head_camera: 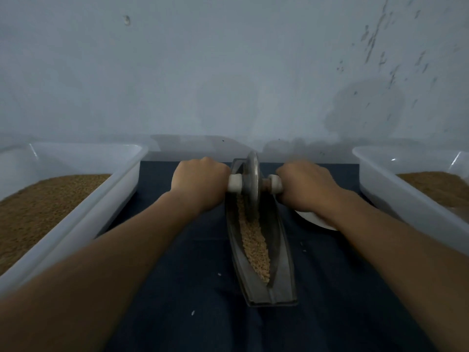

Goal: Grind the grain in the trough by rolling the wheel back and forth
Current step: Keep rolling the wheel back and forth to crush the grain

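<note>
A long, boat-shaped metal trough [284, 273] lies on a dark blue cloth, running away from me. Tan grain [255, 246] fills its groove from the near end up to the wheel. A metal grinding wheel [252, 184] stands upright in the groove toward the far end, with a white handle sticking out on each side. My left hand [199, 180] grips the left handle [234, 183]. My right hand [308, 184] grips the right handle [275, 184]. Both arms are stretched forward.
A white plastic tub [121, 184] with brown grain stands to the left of the cloth, and another white tub [396, 196] with grain stands to the right. A white dish [313, 219] peeks out under my right wrist. A pale wall rises close behind.
</note>
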